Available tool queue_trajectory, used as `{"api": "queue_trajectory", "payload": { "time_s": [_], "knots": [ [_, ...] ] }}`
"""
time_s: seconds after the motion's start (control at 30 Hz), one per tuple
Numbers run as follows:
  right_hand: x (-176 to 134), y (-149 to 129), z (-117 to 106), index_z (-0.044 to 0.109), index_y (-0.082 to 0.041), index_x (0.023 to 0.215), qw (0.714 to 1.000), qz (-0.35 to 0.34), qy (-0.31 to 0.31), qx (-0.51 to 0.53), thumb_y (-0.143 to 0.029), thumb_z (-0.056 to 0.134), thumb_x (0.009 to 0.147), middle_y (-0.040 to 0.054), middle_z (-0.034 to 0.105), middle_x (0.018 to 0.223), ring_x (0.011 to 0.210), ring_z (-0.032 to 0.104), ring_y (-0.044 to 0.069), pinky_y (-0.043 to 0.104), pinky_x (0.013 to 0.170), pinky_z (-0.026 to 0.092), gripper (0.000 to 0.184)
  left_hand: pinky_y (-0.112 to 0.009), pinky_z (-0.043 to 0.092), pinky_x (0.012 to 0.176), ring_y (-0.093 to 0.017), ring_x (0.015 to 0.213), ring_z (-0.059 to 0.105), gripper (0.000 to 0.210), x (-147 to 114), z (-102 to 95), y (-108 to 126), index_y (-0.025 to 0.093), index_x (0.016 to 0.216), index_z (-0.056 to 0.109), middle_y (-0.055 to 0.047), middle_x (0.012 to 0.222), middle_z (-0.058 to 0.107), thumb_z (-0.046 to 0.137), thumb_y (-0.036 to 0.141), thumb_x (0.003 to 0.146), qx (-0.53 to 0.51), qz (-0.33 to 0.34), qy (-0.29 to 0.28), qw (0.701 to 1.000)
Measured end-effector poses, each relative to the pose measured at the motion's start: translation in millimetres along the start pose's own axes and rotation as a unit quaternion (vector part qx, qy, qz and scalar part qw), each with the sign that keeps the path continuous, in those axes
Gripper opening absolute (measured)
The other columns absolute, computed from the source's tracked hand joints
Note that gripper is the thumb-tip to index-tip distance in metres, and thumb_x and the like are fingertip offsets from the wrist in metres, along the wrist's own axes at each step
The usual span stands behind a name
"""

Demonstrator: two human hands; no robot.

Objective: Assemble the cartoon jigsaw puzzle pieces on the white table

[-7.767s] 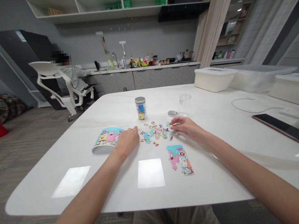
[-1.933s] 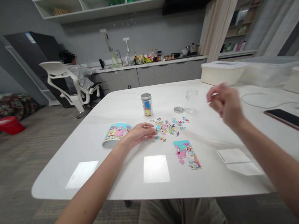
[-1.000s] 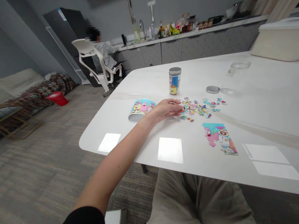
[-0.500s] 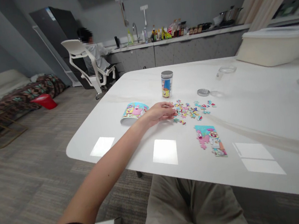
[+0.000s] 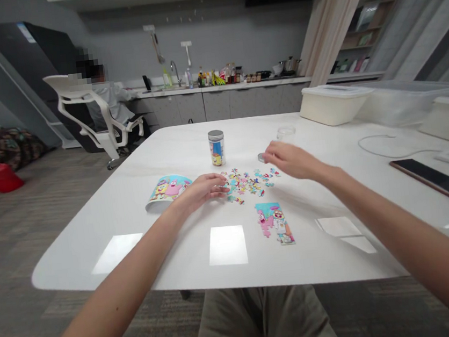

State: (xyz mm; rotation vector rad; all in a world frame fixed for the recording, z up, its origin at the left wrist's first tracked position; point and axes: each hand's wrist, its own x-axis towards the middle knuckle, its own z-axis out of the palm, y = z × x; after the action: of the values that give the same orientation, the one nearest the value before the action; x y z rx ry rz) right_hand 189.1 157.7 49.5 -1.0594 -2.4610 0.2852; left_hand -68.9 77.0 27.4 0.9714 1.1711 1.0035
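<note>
My left hand rests at the left edge of a spread of loose jigsaw pieces. Its fingers are loosely curved with a gap between them and the thumb, and no held piece shows. Over the right side of the pieces is my right hand, fingers bent downward and partly hidden, with nothing visible in them. Its fingertips overlap the view of a silver lid. Nearer me lies a partly joined jigsaw with a pink starfish figure. A curved picture sheet sits left of my left hand.
A jar with a silver lid stands behind the pieces. A clear open jar lies behind my right hand. On the right are lidded bins, a cable and a dark tablet-like device. A person sits at the far left.
My right hand has come into view from the right and reached over the pieces. My left hand stays by the left edge of the pieces. The head view has turned right.
</note>
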Motion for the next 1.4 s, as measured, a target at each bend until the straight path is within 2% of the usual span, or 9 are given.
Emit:
{"api": "queue_trajectory", "payload": {
  "time_s": [0.07,0.13,0.3,0.57,0.73,0.93,1.17,1.3,1.4],
  "knots": [
    [-4.0,4.3,12.4,0.067,-0.016,0.094,0.999,-0.013,-0.016,-0.043,-0.022,0.049,0.091,0.0101,0.061,0.097,0.088,0.059,0.022,0.037,0.081,0.047,0.020,-0.026,0.049,0.067,-0.014,0.070,0.065,0.022,0.7,-1.5,-1.8,0.013,0.078,0.059,-0.002,0.071,0.062,0.077,0.018,0.066,0.004,0.004,-0.011,1.000],
    [-9.4,6.7,28.6,0.068,-0.017,0.097,0.997,-0.029,-0.009,-0.068,-0.018,0.048,0.088,0.0105,0.059,0.097,0.088,0.058,0.022,0.036,0.081,0.046,0.022,-0.024,0.049,0.066,-0.013,0.070,0.064,0.021,2.6,-3.1,-4.3,0.013,0.077,0.060,-0.002,0.071,0.063,0.077,0.018,0.065,0.011,0.008,-0.025,1.000],
    [-19.9,-2.2,51.5,0.069,-0.019,0.096,0.995,-0.086,0.001,-0.045,-0.019,0.047,0.088,0.0097,0.057,0.097,0.089,0.056,0.022,0.035,0.082,0.045,0.023,-0.023,0.049,0.066,-0.012,0.071,0.063,0.016,9.8,-5.9,-10.1,0.013,0.078,0.065,-0.003,0.073,0.066,0.074,0.014,0.065,0.020,0.003,-0.028,0.999],
    [-21.2,-16.1,50.5,0.067,-0.018,0.097,0.995,-0.096,-0.025,-0.021,-0.014,0.052,0.086,0.0099,0.058,0.097,0.090,0.056,0.022,0.036,0.083,0.045,0.019,-0.023,0.050,0.071,-0.013,0.074,0.064,0.011,11.0,-4.6,-11.8,0.012,0.076,0.067,-0.005,0.077,0.067,0.074,0.012,0.067,-0.003,-0.003,0.002,1.000],
    [-21.1,-14.7,54.3,0.065,-0.018,0.096,0.994,-0.101,-0.029,-0.008,-0.008,0.050,0.084,0.0095,0.059,0.096,0.092,0.056,0.021,0.035,0.083,0.045,0.021,-0.024,0.050,0.073,-0.013,0.076,0.064,0.016,8.4,-4.3,-9.7,0.011,0.075,0.066,-0.006,0.078,0.067,0.078,0.016,0.065,-0.004,-0.006,-0.005,1.000],
    [-20.1,-10.7,58.6,0.062,-0.020,0.096,0.994,-0.112,-0.017,-0.001,-0.002,0.048,0.082,0.0077,0.060,0.096,0.094,0.055,0.021,0.035,0.084,0.046,0.026,-0.023,0.049,0.068,-0.012,0.071,0.063,0.027,5.4,-3.8,-6.4,0.013,0.076,0.062,-0.002,0.072,0.066,0.080,0.009,0.058,-0.002,0.013,-0.024,1.000],
    [-20.2,-10.9,59.0,0.062,-0.019,0.093,0.993,-0.114,-0.016,0.008,-0.001,0.048,0.082,0.0083,0.060,0.096,0.094,0.055,0.021,0.035,0.084,0.046,0.025,-0.026,0.052,0.074,-0.014,0.073,0.066,0.018,6.3,-4.4,-5.2,0.012,0.075,0.062,-0.005,0.077,0.067,0.077,0.017,0.067,-0.021,-0.002,0.006,1.000],
    [-20.6,-11.3,59.3,0.063,-0.017,0.093,0.994,-0.111,-0.015,0.002,-0.002,0.049,0.082,0.0091,0.060,0.095,0.093,0.054,0.021,0.034,0.083,0.046,0.023,-0.027,0.052,0.080,-0.014,0.076,0.066,0.017,6.6,-4.8,-4.9,0.011,0.073,0.064,-0.005,0.077,0.068,0.079,0.014,0.065,-0.015,-0.007,0.003,1.000],
    [-20.5,-11.3,59.9,0.063,-0.017,0.094,0.994,-0.108,-0.014,-0.005,-0.003,0.050,0.083,0.0087,0.060,0.095,0.093,0.054,0.021,0.034,0.083,0.045,0.022,-0.027,0.052,0.078,-0.014,0.077,0.066,0.020,5.4,-4.7,-4.1,0.012,0.077,0.064,-0.005,0.079,0.069,0.079,0.011,0.063,-0.012,-0.010,-0.005,1.000]
  ]
}}
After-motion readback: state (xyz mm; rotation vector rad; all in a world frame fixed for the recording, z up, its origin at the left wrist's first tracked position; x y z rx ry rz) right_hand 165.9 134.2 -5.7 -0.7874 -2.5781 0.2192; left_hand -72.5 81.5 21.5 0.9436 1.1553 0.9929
